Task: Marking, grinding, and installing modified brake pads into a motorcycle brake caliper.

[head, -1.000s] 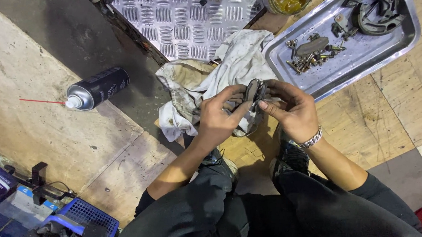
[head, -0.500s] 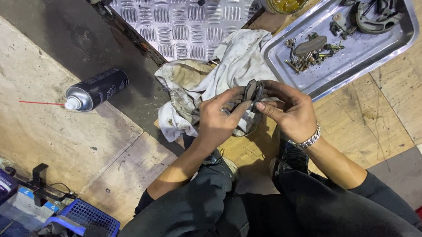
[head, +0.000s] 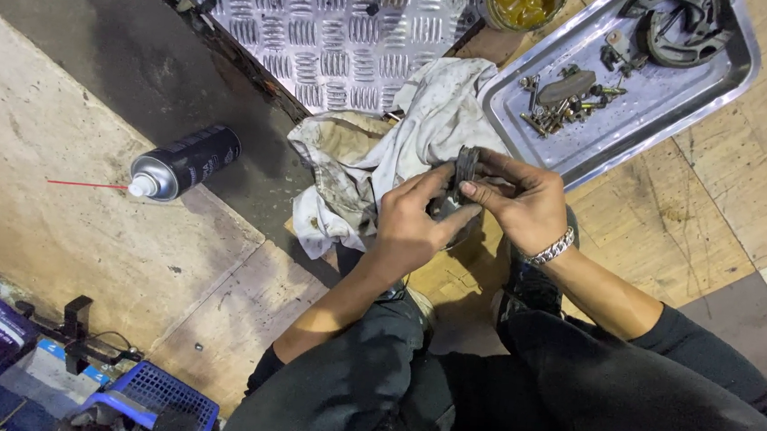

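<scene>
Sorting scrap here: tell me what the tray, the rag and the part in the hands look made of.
Tray: bright metal, probably steel, since it is shiny and reflective. Rag: whitish woven cloth, limp folds, stained brown. Part: dark, dull, likely metal; both hands cover most of it, so this is uncertain.

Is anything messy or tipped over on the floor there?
Yes. The black spray can lies on its side on the floor instead of standing, its red straw pointing away. The white rag beside the metal tray is crumpled and stained with grime. Nothing looks spilled.
</scene>
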